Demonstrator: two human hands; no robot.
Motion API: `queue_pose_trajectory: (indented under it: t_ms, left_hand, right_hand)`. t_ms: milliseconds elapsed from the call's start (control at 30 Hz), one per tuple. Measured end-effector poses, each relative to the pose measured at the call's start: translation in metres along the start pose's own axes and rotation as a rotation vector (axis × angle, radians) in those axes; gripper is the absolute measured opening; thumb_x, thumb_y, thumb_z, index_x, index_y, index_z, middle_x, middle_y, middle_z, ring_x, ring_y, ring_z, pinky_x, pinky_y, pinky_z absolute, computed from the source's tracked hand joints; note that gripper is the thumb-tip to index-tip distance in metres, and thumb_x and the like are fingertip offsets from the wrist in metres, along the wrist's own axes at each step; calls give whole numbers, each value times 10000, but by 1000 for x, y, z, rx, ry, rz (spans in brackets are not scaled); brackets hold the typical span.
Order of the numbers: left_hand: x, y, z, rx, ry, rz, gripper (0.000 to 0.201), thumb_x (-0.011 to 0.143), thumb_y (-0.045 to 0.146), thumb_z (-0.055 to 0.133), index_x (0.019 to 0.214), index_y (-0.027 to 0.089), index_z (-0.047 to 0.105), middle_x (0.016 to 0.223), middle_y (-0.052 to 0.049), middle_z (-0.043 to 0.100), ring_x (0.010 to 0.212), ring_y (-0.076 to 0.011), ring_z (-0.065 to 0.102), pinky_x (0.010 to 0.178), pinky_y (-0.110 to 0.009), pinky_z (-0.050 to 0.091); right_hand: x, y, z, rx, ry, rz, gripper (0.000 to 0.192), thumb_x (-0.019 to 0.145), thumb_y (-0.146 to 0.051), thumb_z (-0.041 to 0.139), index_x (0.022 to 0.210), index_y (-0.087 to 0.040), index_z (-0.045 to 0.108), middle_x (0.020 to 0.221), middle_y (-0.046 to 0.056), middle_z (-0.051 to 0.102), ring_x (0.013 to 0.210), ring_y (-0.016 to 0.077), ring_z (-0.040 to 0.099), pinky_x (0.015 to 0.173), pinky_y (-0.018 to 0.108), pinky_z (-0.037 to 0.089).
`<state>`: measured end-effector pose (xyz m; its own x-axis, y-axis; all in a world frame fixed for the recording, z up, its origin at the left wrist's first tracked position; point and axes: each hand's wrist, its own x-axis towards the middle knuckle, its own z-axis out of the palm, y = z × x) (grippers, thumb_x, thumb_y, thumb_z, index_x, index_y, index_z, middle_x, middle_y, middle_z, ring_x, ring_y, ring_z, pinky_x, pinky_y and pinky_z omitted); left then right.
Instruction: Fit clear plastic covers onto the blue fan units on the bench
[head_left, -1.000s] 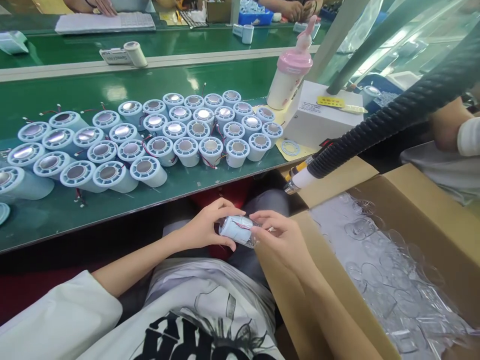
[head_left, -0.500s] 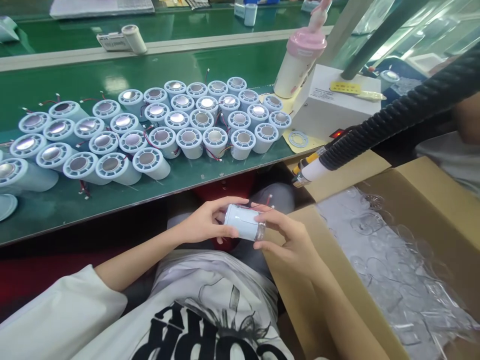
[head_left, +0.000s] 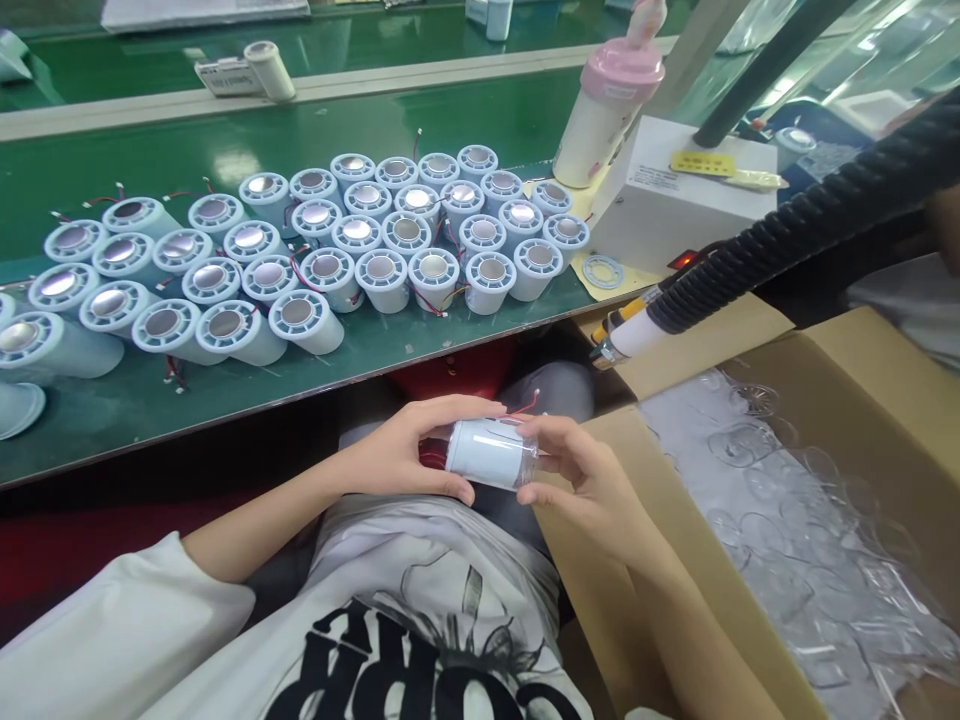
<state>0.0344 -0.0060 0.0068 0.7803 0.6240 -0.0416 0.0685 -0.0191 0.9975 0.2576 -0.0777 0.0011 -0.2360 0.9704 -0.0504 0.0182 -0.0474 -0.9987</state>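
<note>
Pale blue cylinder housings (head_left: 315, 255) crowding surface (head_left: 465, 345) mid-band, touching one another, red wires trailing between. Bare green strip lying open along near edge. Corrugated black hose (head_left: 787, 235) slanting over cardboard box (head_left: 847, 360), nozzle hanging just above box corner. White machine box (head_left: 675, 205) and pink-capped bottle (head_left: 607, 120) blocking right end of surface.

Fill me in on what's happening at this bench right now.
A seated person holds one pale blue cylinder in their lap, left hand on one end, right hand on the other, where a clear cap sits. Many matching cylinders with red wires crowd the green table. A cardboard box of clear plastic pieces stands at the right, a black hose above it.
</note>
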Motion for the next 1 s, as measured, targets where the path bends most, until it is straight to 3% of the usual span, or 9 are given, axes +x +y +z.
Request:
queue_pose_trajectory:
  t_ms: [100,200,300,500,633,800,933,1000]
  left_hand:
    - [-1,2,-1,2,-2,0,747,641,177,802,1326,258,515,1396,-96,509,1289,-291,471,1085,-434,384]
    - [1,1,-1,-141,-5,-88,777,645,174,799,1349,256,479,1391,-107,510,1257,-284,504,1043,-424,431]
    - [14,-7,1,-311,53,-149,818,585,167,835,1327,237,497,1329,-113,562,1194,-278,554,989,-386,467]
    - [82,-28,14,-496,148,-196,660,565,250,856,1172,136,626,1140,-129,676,1057,-252,621,933,-351,460]
    - [126,-37,24,-504,116,-186,597,605,305,834,1131,93,647,1070,-135,699,985,-231,640,924,-352,449]
    - [138,-34,18,-428,98,-177,567,633,297,817,1128,99,624,1093,-127,677,1000,-213,625,942,-347,441]
    - [119,-15,8,-248,97,-174,534,602,236,828,1072,134,597,1147,-118,622,1004,-218,608,874,-345,491]
    - [106,-6,5,-61,53,-90,496,629,238,807,1062,161,579,1217,-118,562,1059,-233,581,853,-342,513]
  right_hand:
    - [-1,-2,1,67,-6,26,389,757,-303,755,1095,-276,563,1148,51,642,1036,219,638,826,340,583]
    - [-1,0,2,104,11,37,398,759,-341,750,1095,-272,549,1156,59,644,1026,221,638,818,344,574]
    - [0,8,3,131,117,33,417,737,-401,755,1064,-264,536,1153,68,646,1039,238,629,822,359,561]
    - [4,46,1,199,528,-23,494,702,-498,736,1043,-249,481,1128,101,634,1004,252,628,862,394,522]
    - [15,73,-10,241,675,-80,546,720,-550,682,1085,-248,410,1140,111,614,1026,251,620,871,409,517]
    - [26,74,-20,263,678,-110,531,712,-514,696,1078,-247,420,1163,112,602,1024,251,617,845,403,530]
    - [21,58,-23,270,599,-106,466,691,-417,742,1053,-234,511,1124,87,626,996,247,621,817,379,536]
    - [15,49,-22,270,558,-89,423,700,-400,732,1037,-233,538,1076,76,651,959,240,633,787,368,546]
